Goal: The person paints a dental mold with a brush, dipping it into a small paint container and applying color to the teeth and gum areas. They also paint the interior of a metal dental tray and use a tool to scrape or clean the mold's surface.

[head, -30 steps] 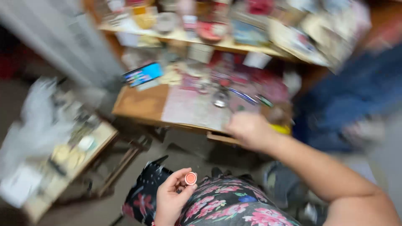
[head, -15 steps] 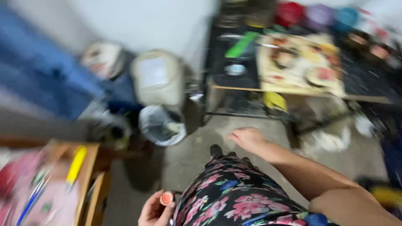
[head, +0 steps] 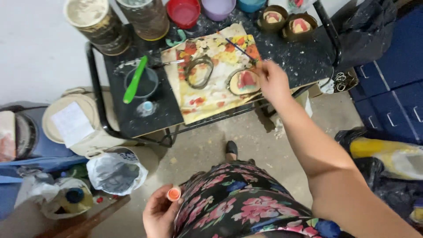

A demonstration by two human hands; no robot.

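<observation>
Left hand (head: 159, 213) grips a small orange-capped bottle (head: 173, 193) near the lap. Right hand (head: 273, 81), fingers loosely curled, reaches the oval mould (head: 243, 82) on the table (head: 304, 57); approach it slowly, keeping the bottle upright.

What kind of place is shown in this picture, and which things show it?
Probably a home craft or painting corner: a paint-spattered black table carries coloured bowls, a brush and flowered paper. The right hand reaches there; the left hand holds an orange-capped tube.
</observation>
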